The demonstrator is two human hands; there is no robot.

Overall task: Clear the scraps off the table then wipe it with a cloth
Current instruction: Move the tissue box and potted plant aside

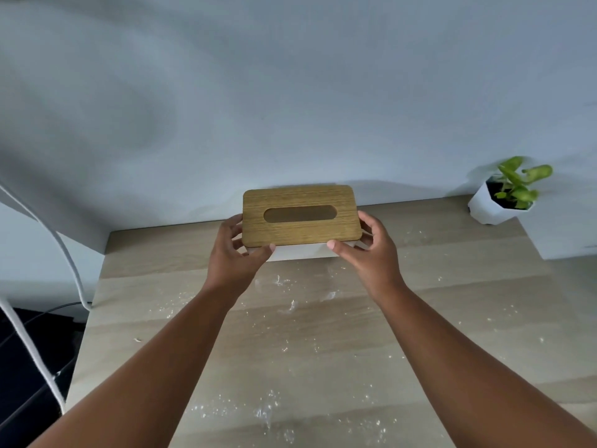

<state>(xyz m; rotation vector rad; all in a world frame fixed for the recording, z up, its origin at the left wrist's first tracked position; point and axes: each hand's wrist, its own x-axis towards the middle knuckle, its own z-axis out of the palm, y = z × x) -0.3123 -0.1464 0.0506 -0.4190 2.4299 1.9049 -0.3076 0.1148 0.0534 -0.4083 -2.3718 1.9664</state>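
Gripping the tissue box at its two short ends, the left hand and the right hand each curl round a near corner, thumbs pressed on the white front wall just under the wooden lid and fingers wrapped round the sides. The box sits at the far middle of the table, close to the wall; whether its base rests on the top or is lifted slightly cannot be told. Its lid is brown wood grain with a long oval slot (no tissue shows in the slot).

Nearer than the box, the table's pale wood-grain top is strewn with scraps: small white crumbs and torn flecks, thickest just in front of the box and again in a patch towards the near edge, with thinner specks out to the right of the box. One larger crumb lies alone to the left of the box, near the table's left edge.

Right of the box, at the far right corner, a small green plant stands in a faceted white pot against the plain pale bluish-grey wall. Left of the box, beyond the table's edge, white cables hang down in curves, and something dark lies below them, too dim to make out.
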